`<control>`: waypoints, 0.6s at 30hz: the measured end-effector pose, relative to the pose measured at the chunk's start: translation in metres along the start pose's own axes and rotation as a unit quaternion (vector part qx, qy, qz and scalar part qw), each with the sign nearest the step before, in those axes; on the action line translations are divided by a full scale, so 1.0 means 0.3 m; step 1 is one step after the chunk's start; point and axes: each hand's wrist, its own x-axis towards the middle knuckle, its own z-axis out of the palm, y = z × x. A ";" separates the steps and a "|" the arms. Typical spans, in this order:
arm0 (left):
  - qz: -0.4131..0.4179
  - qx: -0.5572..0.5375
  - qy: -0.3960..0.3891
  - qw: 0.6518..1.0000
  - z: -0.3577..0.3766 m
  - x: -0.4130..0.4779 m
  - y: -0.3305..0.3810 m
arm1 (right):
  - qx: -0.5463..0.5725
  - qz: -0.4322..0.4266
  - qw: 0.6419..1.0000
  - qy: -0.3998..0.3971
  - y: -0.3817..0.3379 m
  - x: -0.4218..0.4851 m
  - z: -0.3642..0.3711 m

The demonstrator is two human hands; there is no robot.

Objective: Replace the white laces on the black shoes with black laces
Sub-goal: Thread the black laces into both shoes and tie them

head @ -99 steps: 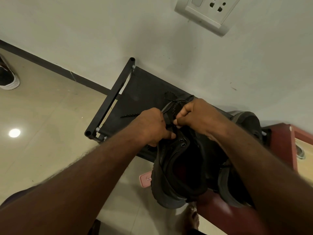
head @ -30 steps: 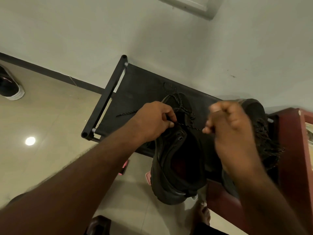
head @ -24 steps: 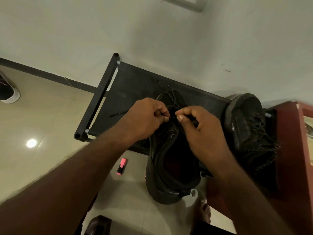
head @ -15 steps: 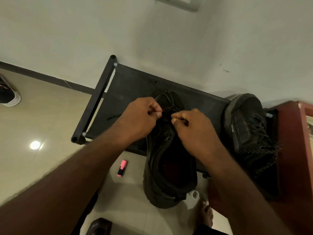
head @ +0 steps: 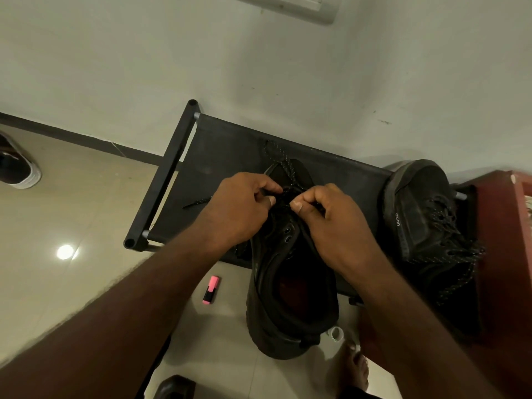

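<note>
Since 1 second ago the right hand (head: pixel 331 226) has come back in from the right, where it was drawing the lace out taut. It now sits close against the left hand (head: pixel 244 208) over the upper part of the black shoe (head: pixel 290 300). Both hands are clenched on the black lace (head: pixel 285 194): each pinches it between thumb and forefinger, the other fingers curled in, the 2 thumb tips almost touching. 2 bare eyelets (head: pixel 287 231) show just below the thumbs.

The black shoe lies with its toe away from the person, its front half on the black bench (head: pixel 230 156) and its heel hanging over the near edge above the floor (head: pixel 72 197). Beyond the hands the flecked lace crosses the toe and trails onto the bench toward the wall (head: pixel 144 67). 1 loose end (head: pixel 198 201) lies on the bench just left of the left hand.

A second black shoe (head: pixel 423 214), laced in the same flecked black cord, rests on the right end of the bench beside a red-brown cabinet (head: pixel 503 240). On the floor near the bench lie a pink highlighter (head: pixel 211 290), left of the heel, and a small white ring (head: pixel 336 333) just beside the heel. A bare foot (head: pixel 357 370) stands near the bottom edge. Far left, a white-soled shoe (head: pixel 20 171) sits on the floor. A white switch plate (head: pixel 288 5) is on the wall above.
</note>
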 end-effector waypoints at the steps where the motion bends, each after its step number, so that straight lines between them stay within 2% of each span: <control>1: -0.001 -0.002 -0.001 1.000 0.000 0.001 -0.001 | 0.004 -0.005 1.000 0.003 -0.002 -0.001 0.000; 6: -0.009 -0.010 -0.001 1.000 -0.003 0.005 -0.007 | 0.023 -0.013 0.999 0.034 0.004 -0.005 -0.001; 8: -0.010 -0.011 -0.007 1.000 -0.004 0.005 -0.005 | 0.138 -0.002 0.990 0.037 -0.009 -0.011 -0.009; 9: -0.011 -0.013 -0.010 1.000 -0.004 0.005 -0.004 | 0.247 0.001 0.969 0.031 -0.023 -0.016 -0.021; 11: -0.011 -0.015 -0.009 1.000 -0.004 0.005 -0.005 | 0.477 0.009 0.879 0.017 -0.054 -0.025 -0.056; 12: -0.012 -0.015 -0.007 1.000 -0.003 0.006 -0.006 | 0.540 0.012 0.841 0.026 -0.066 -0.028 -0.074; 13: -0.013 -0.016 -0.004 1.000 -0.002 0.006 -0.008 | 0.555 0.020 0.831 0.048 -0.069 -0.031 -0.088; 14: -0.014 -0.019 -0.001 1.000 -0.001 0.006 -0.010 | 0.512 0.032 0.855 0.076 -0.059 -0.028 -0.094; 16: -0.013 -0.022 0.003 1.000 0.001 0.006 -0.011 | 0.292 0.038 0.948 0.122 -0.019 -0.016 -0.079; 18: -0.009 -0.018 0.003 1.000 0.002 0.007 -0.009 | 0.098 -0.010 0.989 0.108 0.015 -0.006 -0.047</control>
